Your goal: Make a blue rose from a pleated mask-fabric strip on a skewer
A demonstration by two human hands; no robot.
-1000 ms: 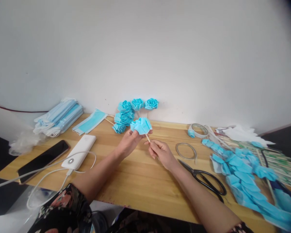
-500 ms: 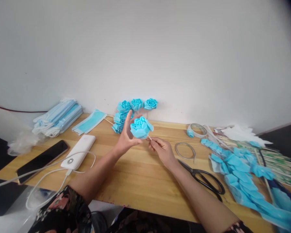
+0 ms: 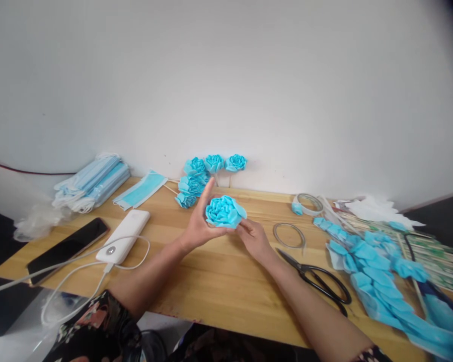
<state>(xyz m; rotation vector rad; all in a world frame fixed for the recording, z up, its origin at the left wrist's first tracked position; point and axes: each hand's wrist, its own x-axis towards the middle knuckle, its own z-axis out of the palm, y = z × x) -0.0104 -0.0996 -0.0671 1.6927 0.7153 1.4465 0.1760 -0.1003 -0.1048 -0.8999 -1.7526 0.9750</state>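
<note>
1. Centrally in the frame, the blue flower (image 3: 223, 212) is held above the tabletop (image 3: 226, 286), its ruffled face turned toward the viewer.
2. Its long axis, along the stem, cannot be read: the stem is hidden behind the bloom and fingers.
3. The left hand (image 3: 201, 226) is spread wide, index finger pointing up, thumb running along the bloom's lower edge; whether it presses the petals, I cannot tell.
4. The right hand (image 3: 253, 240) has its fingers drawn together at the bloom's lower right, holding the flower from beneath.
5. Just beyond, at upper centre, the other blue flowers (image 3: 192, 185) cluster by the wall (image 3: 272, 100).
6. Bare wood runs between the forearms to the table's front edge at lower centre; right of centre, the wire ring (image 3: 275, 233) and scissors (image 3: 326, 282) border the right arm.
</note>
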